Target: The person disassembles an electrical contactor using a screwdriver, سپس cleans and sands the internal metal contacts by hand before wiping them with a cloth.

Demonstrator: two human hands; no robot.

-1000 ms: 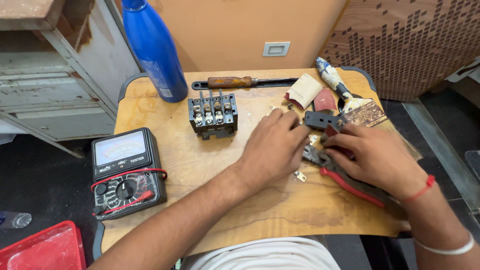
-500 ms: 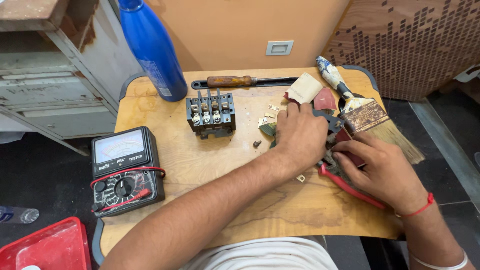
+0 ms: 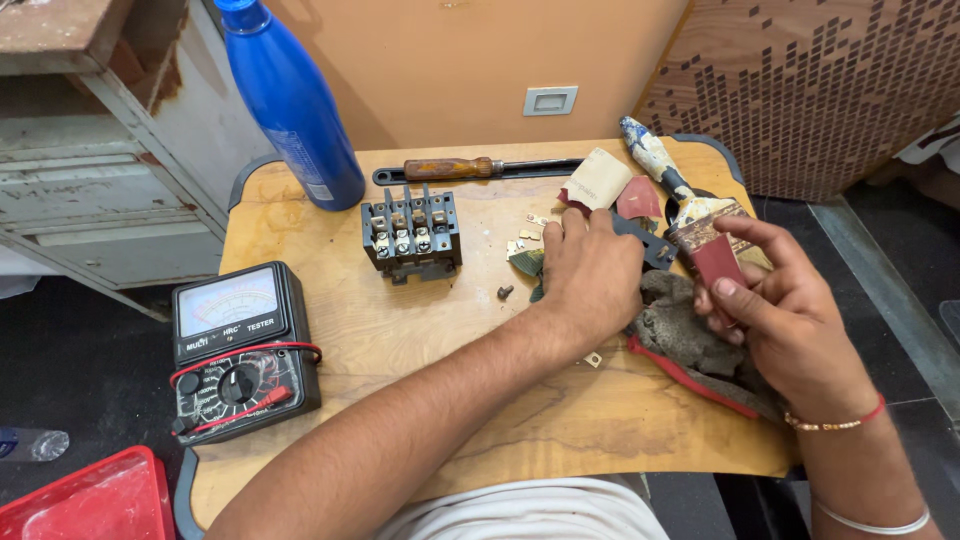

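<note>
Wooden tabletop [image 3: 330,350] serves as a repair bench: at its left edge an analog multimeter [image 3: 240,350] lies face up, readable from the seat, with a blue bottle [image 3: 295,100] far left. Mid-table sits a black terminal block [image 3: 410,232], contacts upward. Right of it, the left hand [image 3: 590,275] presses palm-down, fingers curled, over small metal parts [image 3: 528,235]. Farther right, the right hand [image 3: 780,310] pinches 1 red sandpaper piece [image 3: 715,258] above a grey rag [image 3: 690,340].
</note>
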